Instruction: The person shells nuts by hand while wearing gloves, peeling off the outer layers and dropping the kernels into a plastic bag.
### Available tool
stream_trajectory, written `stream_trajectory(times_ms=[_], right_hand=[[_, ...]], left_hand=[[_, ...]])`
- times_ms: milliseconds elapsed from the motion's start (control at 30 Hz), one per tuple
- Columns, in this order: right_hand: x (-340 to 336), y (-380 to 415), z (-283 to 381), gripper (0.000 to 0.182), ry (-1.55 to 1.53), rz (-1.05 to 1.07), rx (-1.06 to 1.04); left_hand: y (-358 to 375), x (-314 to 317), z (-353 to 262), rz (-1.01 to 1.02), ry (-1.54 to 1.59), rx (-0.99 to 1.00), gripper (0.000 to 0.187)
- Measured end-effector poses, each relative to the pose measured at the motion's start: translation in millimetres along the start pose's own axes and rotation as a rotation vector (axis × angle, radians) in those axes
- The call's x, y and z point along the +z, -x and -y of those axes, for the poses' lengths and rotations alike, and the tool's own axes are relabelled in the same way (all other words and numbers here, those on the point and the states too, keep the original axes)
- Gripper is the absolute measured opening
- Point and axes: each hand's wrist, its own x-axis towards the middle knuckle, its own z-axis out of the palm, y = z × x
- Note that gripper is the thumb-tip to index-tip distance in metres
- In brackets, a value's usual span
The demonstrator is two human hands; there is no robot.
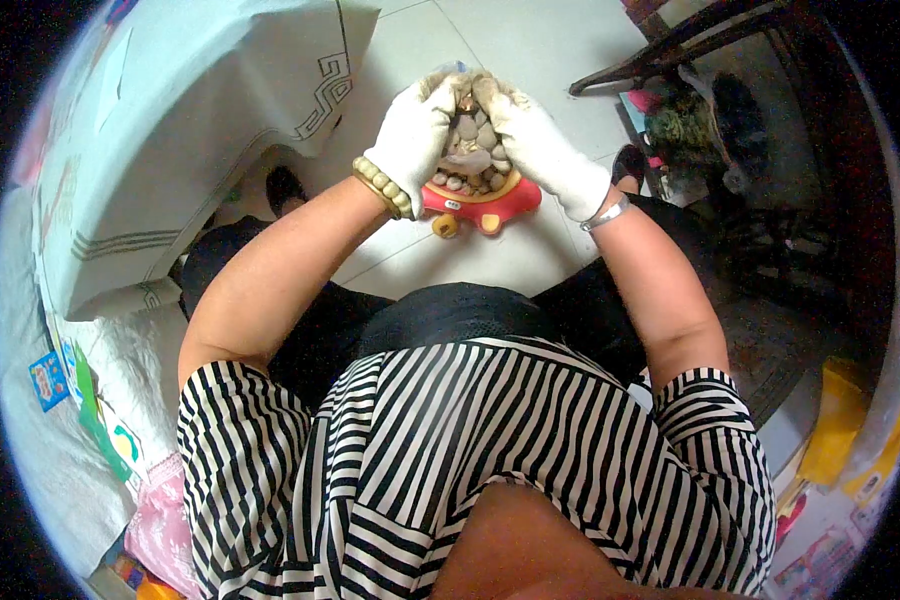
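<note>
So the thing in hand is a clump of grey-brown rounded pieces (475, 140), look like pebbles or nuts, I honestly can't tell which. It sits up in the far middle of the view, squeezed between both hands, held above a red and yellow toy-like base (482, 205) that shows just under the wrists. Whether the clump is touching that base or just hanging over it, can't tell from here.

Left hand (415, 135) is in a white glove, fingers curled round the left side of the clump, thumb up top. Right hand (540, 145) same deal, white glove, wrapped round the right side. Both are clamped on the clump, fingertips meeting at the top, so nothing is loose or apart.

A beaded bracelet (382, 187) sits on the left wrist and a silver bangle (606, 213) on the right one.

Going outward: pale tiled floor (530, 50) under everything. Big table with a light cloth (190, 120) with a dark key-pattern border hangs on the left. Nearer, the person's black-and-white striped top (450, 460) fills the bottom of the view. Far right there's a dark wooden chair leg (660, 50) and a dark green pot-like thing (690, 125) beside it. Some colourful packets (50, 380) lie at the near left, a pink bag (160, 520) below them.
</note>
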Motion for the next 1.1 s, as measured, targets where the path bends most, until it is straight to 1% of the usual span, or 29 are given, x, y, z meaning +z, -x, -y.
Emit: stream_trajectory(times_ms=[33, 100, 133, 200, 233, 333, 367, 433, 500, 567, 633, 700, 733, 833, 867, 900, 933, 1000, 1067, 1100], right_hand=[[-1.0, -3.7, -4.7, 0.043, -0.097, 0.01, -0.046], [-4.6, -7.0, -3.1, 0.044, -0.269, 0.088, -0.113], [-7.4, -6.5, -1.8, 0.044, -0.267, 0.091, -0.113], [-11.9, -5.1, 0.5, 0.042, -0.406, 0.135, -0.041], [-11.8, -5.5, 0.0, 0.042, -0.406, 0.134, -0.04], [-11.6, -8.1, -3.1, 0.038, -0.623, 0.131, -0.082], [-12.5, -8.7, -3.7, 0.038, -0.623, 0.129, -0.082], [-15.5, -10.5, -4.6, 0.035, -0.885, 0.271, -0.055], [-17.2, -11.8, -4.1, 0.034, -0.904, 0.305, -0.051], [-17.6, -11.2, -3.0, 0.033, -0.923, 0.339, -0.049], [-15.4, -6.0, 3.2, 0.032, -0.665, 0.119, -0.019], [-17.8, -9.1, 0.0, 0.031, -0.727, 0.137, -0.028], [-18.3, -11.0, -2.4, 0.03, -0.788, 0.156, -0.035], [-17.9, -13.9, -6.3, 0.029, -0.825, 0.185, -0.053], [-17.4, -14.6, -6.9, 0.029, -0.825, 0.185, -0.054], [-15.5, -14.6, -4.9, 0.029, -0.746, 0.164, -0.041], [-14.2, -14.1, -2.7, 0.029, -0.666, 0.144, -0.029], [-12.6, -11.7, 1.0, 0.029, -0.626, 0.113, -0.014], [-14.2, -12.5, 0.6, 0.03, -0.587, 0.082, 0.004], [-18.2, -14.9, -2.4, 0.03, -0.744, 0.182, 0.014]], left_hand=[[-1.7, -2.4, 1.3, -0.002, 0.0, 0.001, 0.031], [-9.7, -8.7, 6.0, 0.062, 0.113, -0.074, 0.029], [-12.7, -10.6, 9.8, 0.059, 0.114, -0.073, 0.029], [-15.8, -11.3, 13.7, 0.046, 0.087, -0.04, 0.027], [-16.0, -11.3, 13.1, 0.046, 0.088, -0.041, 0.027], [-18.3, -13.4, 14.3, 0.079, 0.046, -0.032, 0.025], [-20.6, -15.5, 17.0, 0.08, 0.081, -0.054, 0.025], [-20.7, -13.5, 14.1, 0.084, 0.117, -0.076, 0.026], [-19.4, -12.2, 10.6, 0.117, 0.154, -0.1, 0.028], [-18.3, -12.1, 8.9, 0.109, 0.128, -0.101, 0.029], [-15.3, -8.9, 3.5, 0.102, 0.102, -0.102, 0.03], [-12.2, -6.8, -1.6, 0.182, 0.22, -0.136, 0.029], [-13.0, -7.6, -0.9, 0.182, 0.22, -0.136, 0.029], [-14.6, -8.7, 2.4, 0.179, 0.205, -0.113, 0.029], [-14.4, -9.2, 3.5, 0.142, 0.135, -0.093, 0.029], [-14.4, -10.1, 5.4, 0.105, 0.065, -0.072, 0.029], [-15.1, -10.9, 7.9, 0.105, 0.065, -0.071, 0.029], [-16.4, -11.1, 9.4, 0.089, 0.016, -0.068, 0.028], [-15.6, -11.4, 7.8, 0.108, 0.045, -0.069, 0.029], [-15.1, -11.1, 6.4, 0.127, 0.073, -0.071, 0.029]])
